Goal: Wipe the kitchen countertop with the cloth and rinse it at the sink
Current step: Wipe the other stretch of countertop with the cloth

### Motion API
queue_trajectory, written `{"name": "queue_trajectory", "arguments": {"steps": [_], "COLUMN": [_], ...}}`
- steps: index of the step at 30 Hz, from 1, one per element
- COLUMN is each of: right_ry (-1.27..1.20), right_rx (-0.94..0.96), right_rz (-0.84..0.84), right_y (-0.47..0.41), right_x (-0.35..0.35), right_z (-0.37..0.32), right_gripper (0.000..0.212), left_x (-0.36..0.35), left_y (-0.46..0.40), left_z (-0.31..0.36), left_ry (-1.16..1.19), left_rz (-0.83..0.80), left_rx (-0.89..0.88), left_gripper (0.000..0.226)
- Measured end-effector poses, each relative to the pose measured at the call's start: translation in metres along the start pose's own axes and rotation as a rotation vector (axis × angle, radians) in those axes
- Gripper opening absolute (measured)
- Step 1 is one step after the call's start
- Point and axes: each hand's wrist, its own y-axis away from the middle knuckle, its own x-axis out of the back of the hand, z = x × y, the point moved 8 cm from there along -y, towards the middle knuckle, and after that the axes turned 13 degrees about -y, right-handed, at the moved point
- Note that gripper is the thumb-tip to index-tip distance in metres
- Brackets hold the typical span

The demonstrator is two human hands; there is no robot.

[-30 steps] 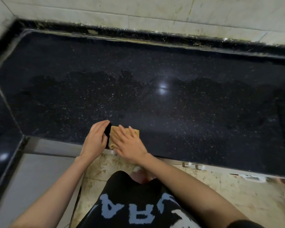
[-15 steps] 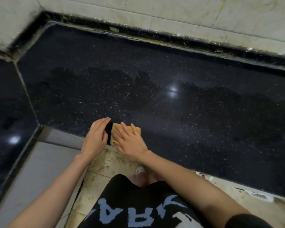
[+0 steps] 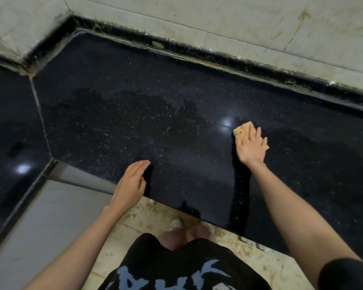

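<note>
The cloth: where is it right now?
In the head view the yellow cloth lies on the black countertop, right of centre, under the flat right hand and beside a light reflection.

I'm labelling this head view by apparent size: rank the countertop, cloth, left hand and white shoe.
1. countertop
2. left hand
3. cloth, mostly hidden under the right hand
4. white shoe, partly hidden, farther away: unsure against the cloth

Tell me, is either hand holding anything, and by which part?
The right hand presses flat on top of the yellow cloth on the countertop. The left hand holds nothing.
</note>
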Motion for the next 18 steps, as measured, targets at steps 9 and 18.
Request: {"name": "queue_trajectory", "arguments": {"steps": [9, 18], "right_ry": [0.119, 0.117], "right_rx": [0.647, 0.325], "right_rz": [-0.209, 0.010], "right_y": [0.087, 0.021], "right_x": [-0.092, -0.028], "right_z": [-0.196, -0.073], "right_gripper": [0.055, 0.055], "left_x": [0.007, 0.004], "left_y": [0.001, 0.003], "left_z": [-0.017, -0.024], "left_ry": [-0.003, 0.024], "left_rz": [0.020, 0.027], "left_rx": [0.074, 0.090], "left_gripper": [0.049, 0.048]}}
